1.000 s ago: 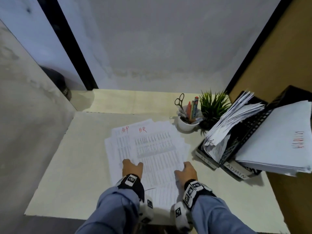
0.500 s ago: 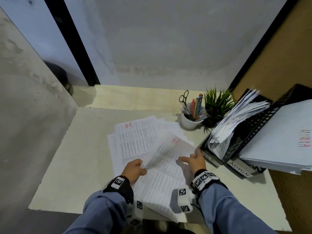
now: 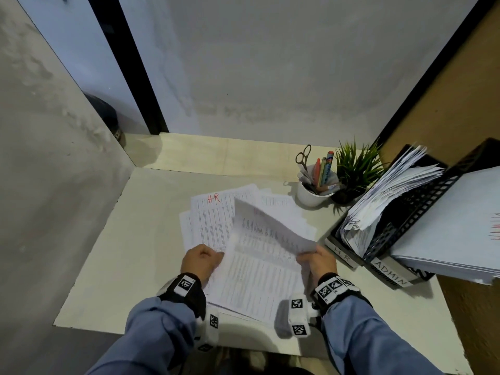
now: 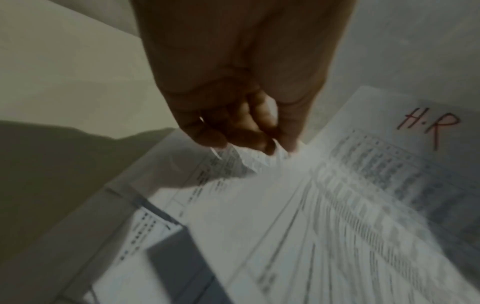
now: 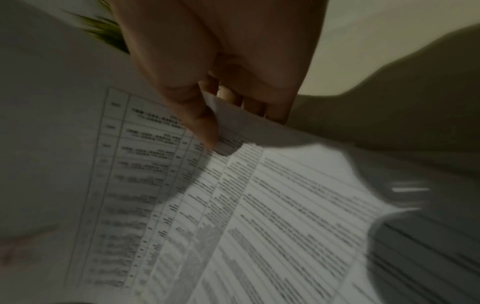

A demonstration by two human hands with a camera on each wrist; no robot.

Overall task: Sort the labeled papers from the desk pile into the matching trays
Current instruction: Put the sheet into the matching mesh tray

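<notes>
A pile of printed papers [image 3: 208,226] lies mid-desk, and its exposed top sheet [image 4: 428,127] is marked "H-R" in red. Above it I hold one printed sheet [image 3: 259,247], raised and bent, with a faint red mark near its top that I cannot read. My left hand [image 3: 213,257] pinches its left edge between thumb and fingertips [image 4: 267,144]. My right hand [image 3: 305,257] pinches its right edge, thumb [image 5: 205,127] on top. At the right stand tilted black trays labelled "HR" [image 3: 342,257] and "ADMIN" [image 3: 391,274], both stuffed with papers.
A white cup [image 3: 311,196] with scissors and pens and a small green plant [image 3: 354,171] stand at the back right, beside the trays. Walls close in on the left and at the back. A brown panel rises behind the trays.
Both hands were flat on the pile a second ago. They have since lifted the top sheet, and it now stands higher and more bent, uncovering the "H-R" sheet beneath.
</notes>
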